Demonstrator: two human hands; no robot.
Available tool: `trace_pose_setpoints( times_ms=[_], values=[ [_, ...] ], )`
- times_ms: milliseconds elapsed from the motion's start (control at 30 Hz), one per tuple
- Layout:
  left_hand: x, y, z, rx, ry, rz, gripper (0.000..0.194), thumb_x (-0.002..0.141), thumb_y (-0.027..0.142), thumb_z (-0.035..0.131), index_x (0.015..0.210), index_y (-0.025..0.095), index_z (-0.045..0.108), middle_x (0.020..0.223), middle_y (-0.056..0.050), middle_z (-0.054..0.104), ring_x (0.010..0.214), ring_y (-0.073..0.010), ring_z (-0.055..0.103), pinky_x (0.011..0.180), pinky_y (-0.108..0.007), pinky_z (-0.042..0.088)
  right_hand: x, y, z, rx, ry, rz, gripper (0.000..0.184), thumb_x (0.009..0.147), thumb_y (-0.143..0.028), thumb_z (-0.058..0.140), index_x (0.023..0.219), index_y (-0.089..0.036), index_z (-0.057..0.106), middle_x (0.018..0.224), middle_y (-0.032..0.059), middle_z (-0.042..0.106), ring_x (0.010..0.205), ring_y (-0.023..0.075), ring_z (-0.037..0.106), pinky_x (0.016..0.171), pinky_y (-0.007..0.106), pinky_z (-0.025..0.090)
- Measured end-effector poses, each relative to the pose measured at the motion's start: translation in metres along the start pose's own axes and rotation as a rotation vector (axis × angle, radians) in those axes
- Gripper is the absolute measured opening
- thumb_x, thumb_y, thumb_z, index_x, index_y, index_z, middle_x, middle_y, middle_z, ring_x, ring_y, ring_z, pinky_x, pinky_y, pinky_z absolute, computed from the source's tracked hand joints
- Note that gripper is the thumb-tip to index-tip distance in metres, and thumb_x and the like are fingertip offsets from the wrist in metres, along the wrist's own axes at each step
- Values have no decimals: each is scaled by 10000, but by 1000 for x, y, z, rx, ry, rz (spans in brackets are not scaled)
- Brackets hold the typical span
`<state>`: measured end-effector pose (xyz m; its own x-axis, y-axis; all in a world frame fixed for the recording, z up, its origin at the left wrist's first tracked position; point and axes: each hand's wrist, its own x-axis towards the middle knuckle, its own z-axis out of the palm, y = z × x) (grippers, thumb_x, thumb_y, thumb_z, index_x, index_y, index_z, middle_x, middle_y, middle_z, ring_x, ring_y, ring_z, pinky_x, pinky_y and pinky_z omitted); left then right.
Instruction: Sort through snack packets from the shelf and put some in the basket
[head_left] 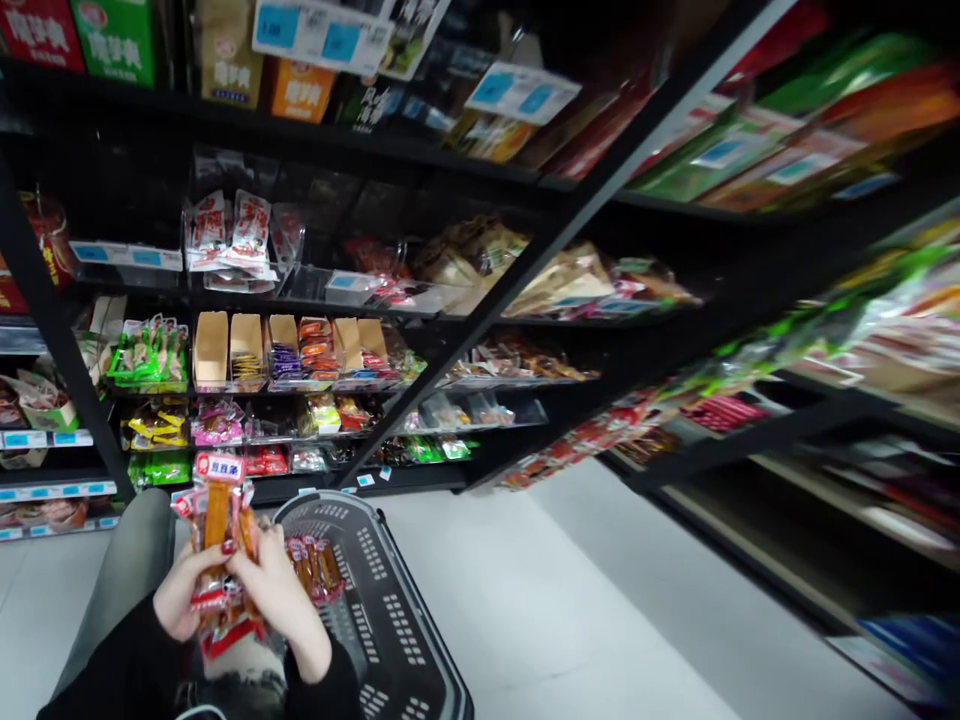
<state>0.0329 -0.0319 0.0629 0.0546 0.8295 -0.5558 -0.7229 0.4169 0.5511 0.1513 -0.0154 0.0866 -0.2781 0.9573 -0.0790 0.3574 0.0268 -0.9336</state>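
Note:
My left hand [184, 595] and my right hand [281, 600] are both closed around a bundle of clear snack packets [217, 530] with orange sticks inside and red-and-white labels. I hold the bundle upright at the lower left, just over the near edge of a dark plastic shopping basket [390, 620]. A few more of the same packets [316, 568] lie inside the basket beside my right hand. Both sleeves are black.
Black store shelves [495, 310] full of packaged snacks run along the back and down the right side, with blue price tags on their edges. A pale floor [570, 610] stretches between them. Cardboard display boxes [247, 350] sit on the middle shelf.

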Motion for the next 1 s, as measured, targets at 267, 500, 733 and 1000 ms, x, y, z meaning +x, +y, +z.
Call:
trace_pose_setpoints(
  times_ms=[267, 500, 733, 1000],
  values=[
    [-4, -8, -23, -39, 55, -94, 661, 591, 11, 721, 1206, 120, 503, 772, -67, 734, 806, -284, 700, 694, -344, 565, -11, 8, 24, -311, 222, 29, 251, 874, -331, 394, 977, -176, 563, 973, 137, 641, 918, 308, 581, 826, 444, 406],
    [-7, -15, -19, -43, 93, -68, 769, 512, -20, 728, 1222, 158, 491, 834, -70, 742, 829, -320, 694, 710, -385, 562, -14, -4, 8, -317, 99, 32, 255, 739, -249, 542, 980, -179, 582, 983, 119, 633, 941, 285, 605, 825, 372, 431],
    [-2, -13, -24, 37, 117, -64, 770, 487, 55, 773, 1203, 165, 514, 813, -62, 741, 821, -338, 693, 723, -408, 563, -16, 16, 5, -280, 19, 29, 418, 652, -131, 498, 1066, -156, 553, 889, 112, 673, 868, 292, 643, 774, 351, 461],
    [-7, -1, -14, 111, 162, 29, 673, 531, 93, 769, 1154, 142, 517, 742, -54, 736, 754, -308, 704, 686, -399, 574, -20, 29, 13, -2, 225, -20, 539, 644, -112, 471, 1169, -230, 503, 877, 31, 670, 842, 241, 634, 784, 323, 474]
  ],
)
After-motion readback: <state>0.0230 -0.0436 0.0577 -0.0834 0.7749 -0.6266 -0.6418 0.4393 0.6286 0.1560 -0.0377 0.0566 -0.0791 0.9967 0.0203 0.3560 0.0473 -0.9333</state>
